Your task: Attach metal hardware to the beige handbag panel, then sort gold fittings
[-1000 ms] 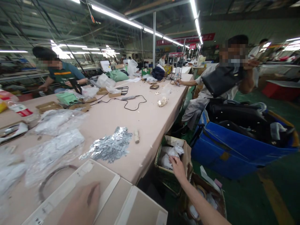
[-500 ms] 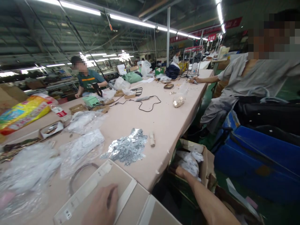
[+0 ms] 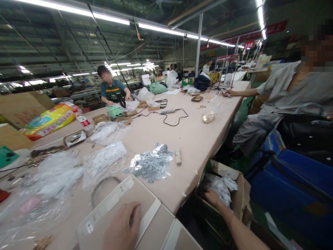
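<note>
My left hand lies flat, fingers together, on a flat beige board at the near edge of the long pink table. My right hand reaches down off the table's side into an open cardboard box on the floor. It touches white crumpled plastic bags inside; its fingers are partly hidden in them. A pile of small silvery metal pieces and a short pale cylinder lie on the table beyond the board.
Clear plastic bags and a dark ring lie left of the board. A black cable crosses mid-table. One person sits at the far left, another in grey at the right beside a blue bin.
My view has swung left and down. My right hand has sunk lower into the box, from its far part to the near edge of the bags. My left hand stays on the board.
</note>
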The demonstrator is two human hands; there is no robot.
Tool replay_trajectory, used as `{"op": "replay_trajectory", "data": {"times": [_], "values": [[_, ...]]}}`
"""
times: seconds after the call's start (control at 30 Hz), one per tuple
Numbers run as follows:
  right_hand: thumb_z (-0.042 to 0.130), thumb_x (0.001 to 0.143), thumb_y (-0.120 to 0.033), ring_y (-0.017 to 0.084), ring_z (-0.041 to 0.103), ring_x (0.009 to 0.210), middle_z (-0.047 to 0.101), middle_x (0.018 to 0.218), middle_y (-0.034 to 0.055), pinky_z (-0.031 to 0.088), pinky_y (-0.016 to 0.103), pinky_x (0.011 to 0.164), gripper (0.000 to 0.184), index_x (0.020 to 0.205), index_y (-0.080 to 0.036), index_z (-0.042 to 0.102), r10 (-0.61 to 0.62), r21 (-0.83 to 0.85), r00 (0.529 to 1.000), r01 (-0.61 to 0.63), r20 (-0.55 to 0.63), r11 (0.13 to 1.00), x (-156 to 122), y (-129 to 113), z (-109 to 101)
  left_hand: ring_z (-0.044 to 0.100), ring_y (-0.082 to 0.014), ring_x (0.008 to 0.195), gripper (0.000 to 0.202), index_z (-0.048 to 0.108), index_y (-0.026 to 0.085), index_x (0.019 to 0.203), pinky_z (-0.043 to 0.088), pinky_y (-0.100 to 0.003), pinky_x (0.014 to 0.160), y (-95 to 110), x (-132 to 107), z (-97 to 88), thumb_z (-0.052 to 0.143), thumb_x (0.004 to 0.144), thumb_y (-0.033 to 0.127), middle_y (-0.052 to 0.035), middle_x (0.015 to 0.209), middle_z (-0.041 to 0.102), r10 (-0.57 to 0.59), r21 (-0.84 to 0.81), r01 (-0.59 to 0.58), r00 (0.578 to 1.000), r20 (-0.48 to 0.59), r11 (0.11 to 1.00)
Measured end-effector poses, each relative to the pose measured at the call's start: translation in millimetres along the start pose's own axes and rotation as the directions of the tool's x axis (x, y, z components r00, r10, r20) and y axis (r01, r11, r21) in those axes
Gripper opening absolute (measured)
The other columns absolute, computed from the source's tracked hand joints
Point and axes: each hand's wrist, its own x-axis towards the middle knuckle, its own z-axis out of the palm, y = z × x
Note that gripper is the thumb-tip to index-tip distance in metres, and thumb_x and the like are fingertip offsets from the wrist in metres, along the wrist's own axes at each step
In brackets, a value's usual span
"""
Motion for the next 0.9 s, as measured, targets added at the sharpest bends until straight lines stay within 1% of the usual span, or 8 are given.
{"op": "replay_trajectory", "data": {"times": [0.1,0.2,0.3,0.37,0.5,0.67,0.77,0.9], "values": [[0.079,0.084,-0.044,0.024,0.072,0.095,0.075,0.104,0.0065,0.061,0.038,0.083,0.034,0.101,-0.015,0.073,0.041,0.277,0.99,-0.003,-0.132,0.961,-7,5,-19,0.073,-0.0217,0.089,0.026,0.069,0.028,0.103,0.054,-0.033,0.079,2,-1,-1.3,0.045,0.101,0.04,-0.0003,0.097,0.075,-0.011,-0.006,0.011,1.0,0.008,1.0],[0.084,0.065,-0.056,0.027,0.074,0.09,0.077,0.094,0.0049,0.061,0.034,0.076,0.048,0.093,-0.018,0.074,0.075,0.523,0.959,0.083,-0.274,0.848,-22,1,-43,0.072,-0.0223,0.089,0.027,0.069,0.028,0.103,0.054,-0.034,0.078,3,-3,-3.4,0.044,0.101,0.039,-0.0009,0.097,0.074,-0.037,-0.01,0.038,0.999,0.025,0.999],[0.087,0.057,-0.058,0.024,0.075,0.086,0.077,0.094,0.0031,0.061,0.032,0.073,0.053,0.093,-0.021,0.073,0.082,0.663,0.931,0.19,-0.356,0.724,-43,-15,-71,0.071,-0.0229,0.09,0.028,0.069,0.027,0.101,0.053,-0.035,0.08,5,-4,-5.7,0.044,0.1,0.038,-0.0021,0.098,0.073,-0.058,-0.033,0.059,0.997,0.043,0.998],[0.091,0.057,-0.052,0.022,0.075,0.084,0.076,0.094,0.0024,0.062,0.031,0.074,0.05,0.092,-0.022,0.072,0.068,0.726,0.921,0.255,-0.383,0.638,-57,-33,-91,0.07,-0.0232,0.09,0.028,0.068,0.027,0.102,0.053,-0.035,0.08,6,-4,-7.0,0.043,0.1,0.039,-0.0029,0.1,0.073,-0.072,-0.052,0.076,0.995,0.061,0.996],[0.096,0.057,-0.037,0.017,0.073,0.077,0.075,0.088,-0.0003,0.061,0.028,0.071,0.043,0.089,-0.021,0.071,0.036,0.801,0.896,0.378,-0.443,0.464,-72,-85,-124,0.068,-0.0248,0.096,0.029,0.068,0.025,0.105,0.052,-0.037,0.084,7,-4,-8.8,0.042,0.101,0.038,-0.0051,0.104,0.072,-0.089,-0.08,0.097,0.991,0.1,0.992],[0.095,0.059,-0.03,0.01,0.071,0.076,0.074,0.083,-0.0055,0.058,0.02,0.071,0.04,0.089,-0.022,0.07,-0.023,0.775,0.84,0.509,-0.541,0.375,-66,-159,-158,0.066,-0.0269,0.101,0.031,0.067,0.024,0.106,0.05,-0.041,0.091,8,-4,-9.9,0.039,0.102,0.038,-0.0071,0.109,0.071,-0.093,-0.126,0.111,0.985,0.146,0.986],[0.093,0.064,-0.029,0.01,0.071,0.08,0.075,0.087,-0.0059,0.058,0.02,0.074,0.037,0.092,-0.023,0.07,-0.086,0.757,0.816,0.565,-0.571,0.328,-69,-207,-178,0.066,-0.0274,0.102,0.032,0.067,0.023,0.107,0.05,-0.043,0.092,7,-3,-10.8,0.039,0.101,0.037,-0.008,0.11,0.07,-0.096,-0.16,0.124,0.98,0.174,0.979],[0.091,0.069,-0.026,0.011,0.072,0.081,0.075,0.088,-0.0069,0.059,0.022,0.073,0.034,0.095,-0.025,0.069,-0.232,0.729,0.762,0.646,-0.604,0.226,-102,-275,-183,0.067,-0.0286,0.102,0.032,0.068,0.021,0.109,0.051,-0.046,0.094,7,-1,-13.9,0.043,0.098,0.039,-0.009,0.108,0.07,-0.11,-0.206,0.153,0.972,0.206,0.967]]}}
